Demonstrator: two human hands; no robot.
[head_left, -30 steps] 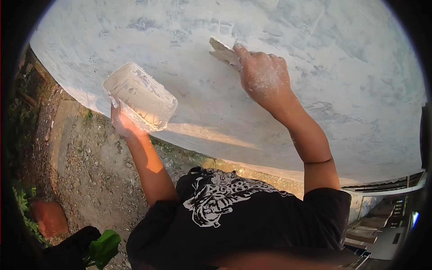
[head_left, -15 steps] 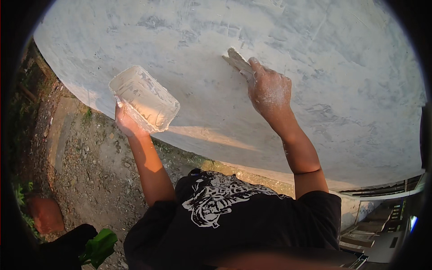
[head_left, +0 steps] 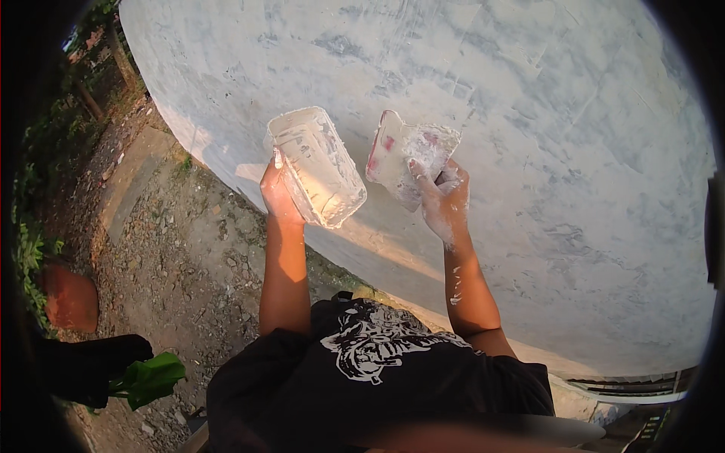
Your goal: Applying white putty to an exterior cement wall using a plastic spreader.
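My left hand [head_left: 281, 193] is closed round the side of a rectangular plastic tub [head_left: 319, 160], its rim and inside walls caked with whitish putty. To the right of the tub, my right hand [head_left: 445, 202] grips a flat putty spreader [head_left: 390, 151] by its lower right part, thumb across its face. White putty smears cover much of the spreader, and reddish patches show through. Both tools are held in front of the wall [head_left: 559, 166], whose pale skim coat has grey streaks. The spreader appears apart from the wall. White residue coats my right fingers and wrist.
Stony ground [head_left: 181, 257] runs along the wall's foot on the left. A reddish-brown rounded object [head_left: 72, 298] lies at the far left beside plants. A large green leaf [head_left: 151, 379] stands at lower left. Slatted structures [head_left: 634, 385] show at lower right.
My right hand has drawn the spreader back from the wall and turned it, so its broad face shows beside the tub. The whole view has shifted, and the two hands are closer together.
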